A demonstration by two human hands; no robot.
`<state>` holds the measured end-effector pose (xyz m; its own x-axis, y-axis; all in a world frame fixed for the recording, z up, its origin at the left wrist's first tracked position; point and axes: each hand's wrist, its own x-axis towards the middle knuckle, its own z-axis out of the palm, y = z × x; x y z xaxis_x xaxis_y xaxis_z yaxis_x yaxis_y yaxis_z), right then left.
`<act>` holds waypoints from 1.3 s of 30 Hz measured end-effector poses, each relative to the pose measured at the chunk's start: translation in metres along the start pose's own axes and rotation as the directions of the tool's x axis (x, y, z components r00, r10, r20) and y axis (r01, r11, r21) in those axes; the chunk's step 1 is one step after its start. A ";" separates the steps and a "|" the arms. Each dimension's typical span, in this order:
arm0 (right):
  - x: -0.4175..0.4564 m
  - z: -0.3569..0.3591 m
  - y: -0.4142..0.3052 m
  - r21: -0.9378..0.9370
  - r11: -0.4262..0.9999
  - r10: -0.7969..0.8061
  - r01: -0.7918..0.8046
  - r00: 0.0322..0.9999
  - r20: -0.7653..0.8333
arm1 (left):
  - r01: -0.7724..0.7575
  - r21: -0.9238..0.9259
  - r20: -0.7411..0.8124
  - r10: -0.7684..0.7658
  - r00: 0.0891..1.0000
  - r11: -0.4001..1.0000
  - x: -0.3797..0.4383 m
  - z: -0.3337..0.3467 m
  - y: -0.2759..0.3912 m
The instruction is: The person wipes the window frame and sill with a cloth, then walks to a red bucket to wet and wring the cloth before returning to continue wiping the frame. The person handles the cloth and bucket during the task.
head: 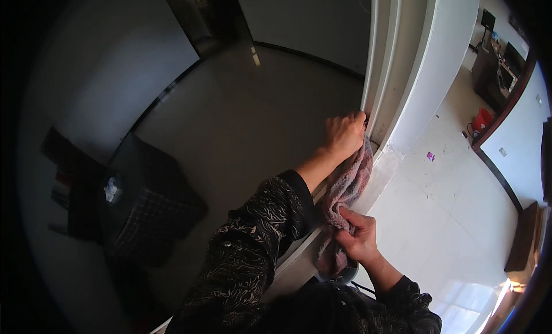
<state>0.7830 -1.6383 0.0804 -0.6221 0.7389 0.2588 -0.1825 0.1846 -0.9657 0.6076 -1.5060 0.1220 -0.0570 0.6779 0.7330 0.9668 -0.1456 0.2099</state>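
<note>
A pink and grey towel-like cloth point(353, 174) hangs in a twisted length over a white window sill point(374, 185). My left hand point(346, 134) is curled round its upper end, pressed against the foot of the white window frame point(381, 92), at the inner corner. The fingertips there are partly hidden. Lower down, my right hand point(359, 238) grips the cloth's middle between thumb and fingers. Below that hand the cloth's loose end droops over a grey-green round container point(349, 274), mostly hidden by the cloth and my clothing.
Left of the sill lies a dim room with a tiled floor point(241, 109) and a cloth-covered table point(146, 213). To the right is a bright room with a pale floor point(448, 204), a red bucket point(482, 118), a dark desk point(489, 77) and a brown wooden piece of furniture point(522, 239).
</note>
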 end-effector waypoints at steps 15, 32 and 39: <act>0.008 0.001 -0.007 -0.102 0.995 -0.020 0.016 0.999 -0.034 | -0.033 0.070 0.555 -0.011 0.832 0.997 0.002 -0.044 -0.006; 0.000 0.011 -0.002 0.010 1.000 -0.020 0.020 0.997 -0.072 | -0.034 0.089 0.761 -0.045 0.647 0.995 0.012 -0.046 0.005; 0.003 0.007 -0.012 0.034 0.976 0.213 -0.214 0.977 0.022 | 0.001 0.198 0.843 -0.171 0.510 0.980 0.029 -0.038 0.006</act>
<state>0.7782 -1.6425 0.0928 -0.6633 0.7469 0.0474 -0.0713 0.0000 -0.9975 0.6023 -1.5150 0.1691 0.0156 0.9782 -0.2071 0.9969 0.0008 0.0787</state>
